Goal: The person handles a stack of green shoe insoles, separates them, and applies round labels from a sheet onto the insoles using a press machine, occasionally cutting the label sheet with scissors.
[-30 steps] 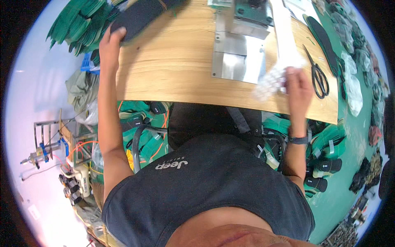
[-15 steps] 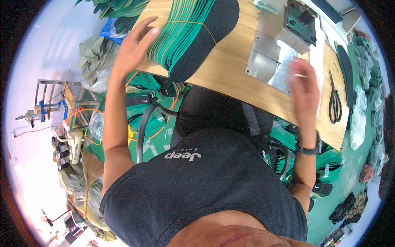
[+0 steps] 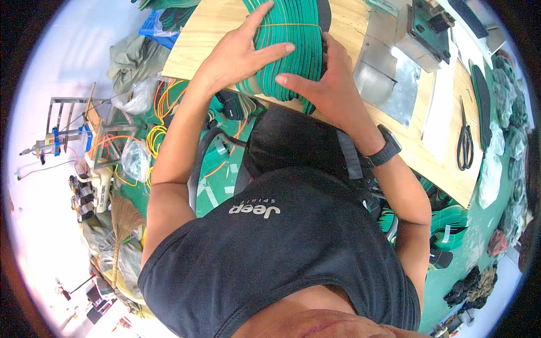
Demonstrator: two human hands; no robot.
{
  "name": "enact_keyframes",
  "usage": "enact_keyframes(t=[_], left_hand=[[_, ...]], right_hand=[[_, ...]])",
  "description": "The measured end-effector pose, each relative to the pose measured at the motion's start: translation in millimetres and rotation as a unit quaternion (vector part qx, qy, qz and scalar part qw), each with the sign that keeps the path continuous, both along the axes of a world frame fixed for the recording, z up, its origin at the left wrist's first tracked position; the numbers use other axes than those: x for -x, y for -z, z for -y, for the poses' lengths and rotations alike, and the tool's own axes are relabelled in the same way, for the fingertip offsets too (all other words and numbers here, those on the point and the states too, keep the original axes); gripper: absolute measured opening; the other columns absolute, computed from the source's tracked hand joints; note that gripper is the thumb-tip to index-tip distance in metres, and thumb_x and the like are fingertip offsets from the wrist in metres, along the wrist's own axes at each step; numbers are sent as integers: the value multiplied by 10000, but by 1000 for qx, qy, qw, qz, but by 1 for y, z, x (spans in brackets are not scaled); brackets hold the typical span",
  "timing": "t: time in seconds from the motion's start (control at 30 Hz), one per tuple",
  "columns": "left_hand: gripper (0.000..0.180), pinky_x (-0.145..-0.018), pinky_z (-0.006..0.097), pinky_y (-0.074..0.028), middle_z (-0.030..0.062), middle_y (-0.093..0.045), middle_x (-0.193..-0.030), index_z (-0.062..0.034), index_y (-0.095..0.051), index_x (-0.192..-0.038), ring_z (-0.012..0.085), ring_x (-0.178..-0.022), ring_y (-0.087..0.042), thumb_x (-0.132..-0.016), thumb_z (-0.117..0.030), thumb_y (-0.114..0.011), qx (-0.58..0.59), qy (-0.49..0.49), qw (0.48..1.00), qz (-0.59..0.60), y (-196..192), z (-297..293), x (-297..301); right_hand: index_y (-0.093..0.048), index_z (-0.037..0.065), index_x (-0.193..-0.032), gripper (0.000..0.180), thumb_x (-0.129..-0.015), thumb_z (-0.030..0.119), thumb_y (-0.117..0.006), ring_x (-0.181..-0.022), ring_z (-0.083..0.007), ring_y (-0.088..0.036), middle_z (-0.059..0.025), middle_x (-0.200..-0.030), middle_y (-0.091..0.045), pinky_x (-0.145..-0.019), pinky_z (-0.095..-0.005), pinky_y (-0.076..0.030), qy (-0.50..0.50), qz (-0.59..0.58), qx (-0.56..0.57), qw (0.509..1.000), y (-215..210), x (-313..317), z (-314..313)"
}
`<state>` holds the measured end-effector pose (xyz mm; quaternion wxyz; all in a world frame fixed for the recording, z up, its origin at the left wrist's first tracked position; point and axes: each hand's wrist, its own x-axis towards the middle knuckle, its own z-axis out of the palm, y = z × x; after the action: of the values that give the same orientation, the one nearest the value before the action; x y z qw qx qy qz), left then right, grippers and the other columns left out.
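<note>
We see both hands on a stack of green insoles point(image 3: 293, 42) w/ a rubber band round it, lying on the wooden table point(image 3: 208, 34) at approx. 12 o'clock. Left hand point(image 3: 236, 56) lies on the stack's left side, fingers spread flat over the top, not curled round. Right hand point(image 3: 324, 84) presses the stack's near-right edge, fingers stretched out, thumb up along the side. At 1–2 o'clock a metal machine point(image 3: 420, 25) on a steel plate; scissors point(image 3: 465, 138) at 3 o'clock on the table.
</note>
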<state>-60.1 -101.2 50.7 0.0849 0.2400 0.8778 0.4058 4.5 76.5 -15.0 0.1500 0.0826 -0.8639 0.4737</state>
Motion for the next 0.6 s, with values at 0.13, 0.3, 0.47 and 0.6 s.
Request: enact_keyframes(t=[0.13,0.3,0.47,0.6], left_hand=[[791,-1015,350,-395,259,-494,-1322,26,-309,-1421,297,-1214,-508,-818,-276,-723,-63,12,998,-21,13,6,9],[757,-1043,352,-365,249,-475,-1349,20,-339,-1413,290,-1259,-465,-819,-251,-723,-59,50,995,-67,17,13,15],[747,-1043,355,-366,233,-481,-1356,-6,-360,-1413,288,-1264,-465,-809,-242,-731,-44,44,996,-58,13,13,16],[663,-1016,368,-398,225,-503,-1341,-21,-452,-1356,306,-1238,-491,-804,-264,-728,-64,20,997,-34,4,-1,4]], right_hand=[[-339,-101,-1337,1013,-649,469,-818,-1192,-382,-440,-259,-1249,-465,-1008,-441,-371,-15,14,50,999,10,7,-8],[-389,-55,-1319,914,-670,425,-818,-1170,-338,-482,-236,-1206,-511,-998,-419,-386,-79,53,89,991,-2,7,-22],[-415,-19,-1303,736,-742,291,-777,-1013,-253,-601,-173,-1090,-612,-883,-362,-477,-116,123,63,984,-35,9,-37],[-359,-25,-1370,744,-801,259,-746,-1028,-198,-596,-158,-1153,-601,-878,-337,-478,-75,133,11,988,-39,11,-34]])
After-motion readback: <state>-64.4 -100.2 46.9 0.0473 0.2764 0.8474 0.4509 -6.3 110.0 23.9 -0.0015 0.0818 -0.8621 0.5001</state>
